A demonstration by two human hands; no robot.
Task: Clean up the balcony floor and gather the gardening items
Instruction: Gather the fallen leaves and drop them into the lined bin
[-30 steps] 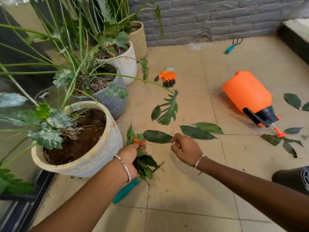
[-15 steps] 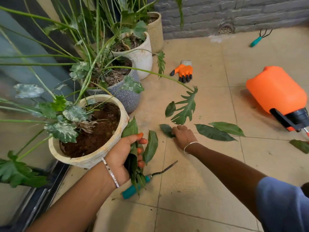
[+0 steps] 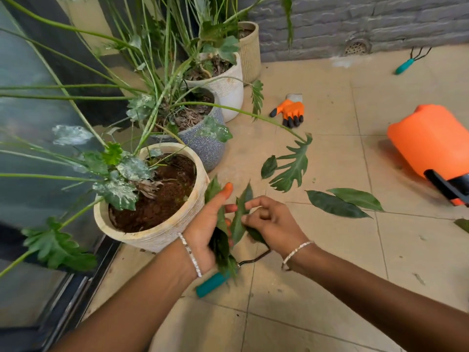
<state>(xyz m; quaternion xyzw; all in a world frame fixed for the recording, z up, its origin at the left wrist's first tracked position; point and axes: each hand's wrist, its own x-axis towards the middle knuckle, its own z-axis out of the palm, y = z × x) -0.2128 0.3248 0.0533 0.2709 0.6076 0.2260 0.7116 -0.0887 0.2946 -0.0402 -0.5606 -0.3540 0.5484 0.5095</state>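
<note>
My left hand (image 3: 206,229) holds a bunch of green leaves (image 3: 220,247) just right of the cream pot (image 3: 162,235), thumb raised. My right hand (image 3: 271,222) pinches one more leaf (image 3: 239,217) against that bunch. Below the hands a teal-handled hand tool (image 3: 212,284) lies on the tiled floor, partly hidden by the leaves. Two long dark leaves (image 3: 340,203) and a small leaf (image 3: 269,166) lie on the tiles to the right. An orange glove (image 3: 290,110) lies further back. A teal-handled hand rake (image 3: 406,64) rests near the wall.
An orange pressure sprayer (image 3: 431,141) lies on its side at the right. A blue-grey pot (image 3: 205,148), a white pot (image 3: 228,87) and a woven pot (image 3: 250,54) stand in a row at the left, stems arching over the floor. A grey brick wall (image 3: 355,19) with a drain closes the back.
My right hand lifted a leaf off the tiles and brought it left to the bunch in my left hand. The view shifted left, so the sprayer sits nearer the right edge.
</note>
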